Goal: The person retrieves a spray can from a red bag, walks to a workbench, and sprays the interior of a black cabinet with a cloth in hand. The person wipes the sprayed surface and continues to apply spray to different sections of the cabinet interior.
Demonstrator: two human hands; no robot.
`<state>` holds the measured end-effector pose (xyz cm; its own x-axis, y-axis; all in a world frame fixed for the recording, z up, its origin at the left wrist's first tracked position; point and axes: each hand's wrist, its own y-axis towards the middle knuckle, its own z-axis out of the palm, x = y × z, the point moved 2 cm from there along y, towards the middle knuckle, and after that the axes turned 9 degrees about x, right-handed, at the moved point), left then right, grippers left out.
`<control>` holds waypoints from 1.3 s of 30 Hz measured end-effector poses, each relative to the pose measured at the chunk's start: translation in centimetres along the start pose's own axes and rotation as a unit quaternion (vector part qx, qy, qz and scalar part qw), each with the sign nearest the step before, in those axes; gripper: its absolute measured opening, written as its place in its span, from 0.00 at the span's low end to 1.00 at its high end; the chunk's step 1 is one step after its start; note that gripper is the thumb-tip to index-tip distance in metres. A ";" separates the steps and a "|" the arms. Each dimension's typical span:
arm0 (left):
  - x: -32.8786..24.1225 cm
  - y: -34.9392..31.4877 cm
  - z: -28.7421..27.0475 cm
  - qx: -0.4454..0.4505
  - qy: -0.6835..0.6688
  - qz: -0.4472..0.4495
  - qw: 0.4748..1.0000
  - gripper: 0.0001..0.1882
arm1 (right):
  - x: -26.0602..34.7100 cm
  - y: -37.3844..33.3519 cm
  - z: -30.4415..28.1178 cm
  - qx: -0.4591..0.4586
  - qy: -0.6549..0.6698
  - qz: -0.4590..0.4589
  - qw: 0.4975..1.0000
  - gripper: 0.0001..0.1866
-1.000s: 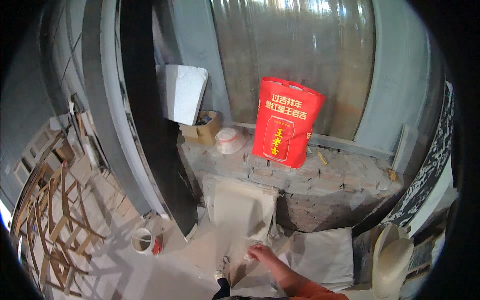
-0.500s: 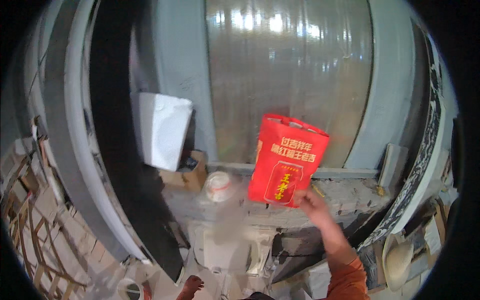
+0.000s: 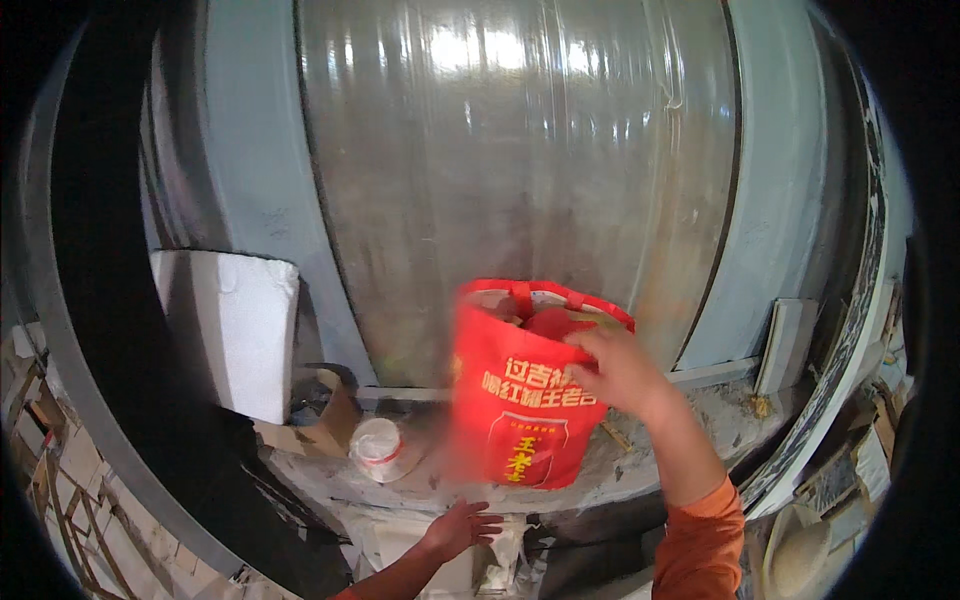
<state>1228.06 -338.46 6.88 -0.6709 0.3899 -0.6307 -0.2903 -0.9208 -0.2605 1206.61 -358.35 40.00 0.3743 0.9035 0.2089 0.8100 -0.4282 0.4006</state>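
Note:
A red tote bag (image 3: 520, 420) with yellow and white printing and a picture of a can stands upright on the ledge in front of a plastic-covered window. Its mouth is open at the top, and something red shows inside. My right hand (image 3: 618, 368) is closed at the bag's upper right rim, fingers curled over the front edge; the fingertips are partly hidden. Below the bag's lower front, my left hand (image 3: 464, 528) reaches forward with spread fingers, holding nothing and apart from the bag.
On the ledge (image 3: 660, 455) left of the bag are a white tub (image 3: 377, 450), an open cardboard box (image 3: 325, 415) and a white foam block (image 3: 235, 335). A pale board (image 3: 787, 345) leans at the right. A straw hat (image 3: 797, 550) lies lower right.
My right hand has gone from the bag's lower front up to its rim. The left hand has come up and forward toward the bag. My view has shifted closer, showing the bag's opening.

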 end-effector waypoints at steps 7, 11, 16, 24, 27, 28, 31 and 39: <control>-1.1 6.2 3.9 0.018 -0.180 0.024 0.983 0.57 | 3.4 -4.8 -0.2 0.032 -0.064 -0.073 0.995 0.18; 0.0 6.2 4.7 -0.007 -0.253 0.037 0.967 0.58 | 5.4 -7.5 -0.9 0.081 -0.059 -0.127 0.987 0.22; 0.0 5.5 5.9 0.072 -0.037 0.159 0.984 0.49 | 6.7 -9.2 -1.1 0.114 0.009 -0.208 0.971 0.24; 1.4 5.0 6.5 0.037 -0.105 0.148 0.983 0.39 | 7.0 -10.1 0.1 0.248 0.133 -0.227 0.932 0.25; 1.9 5.3 6.4 0.021 -0.120 0.144 0.982 0.35 | 7.4 -9.9 0.9 0.345 0.125 -0.126 0.921 0.26; 1.9 5.4 6.3 0.016 -0.124 0.144 0.982 0.34 | 7.7 -9.8 1.2 0.368 0.098 -0.094 0.920 0.27; 2.0 5.0 5.7 -0.006 -0.127 0.145 0.981 0.30 | 8.7 -8.7 1.4 0.228 -0.035 -0.095 0.968 0.23; -6.6 -4.2 8.7 -0.246 0.274 0.432 0.823 0.12 | 9.0 -4.4 2.7 0.123 -0.187 -0.098 0.970 0.27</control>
<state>1227.78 -337.13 18.44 -0.0348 -0.3509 -0.9358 0.5366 -0.7965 0.2787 1207.66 -348.33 37.71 0.3028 0.9303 -0.2071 0.9481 -0.2719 0.1648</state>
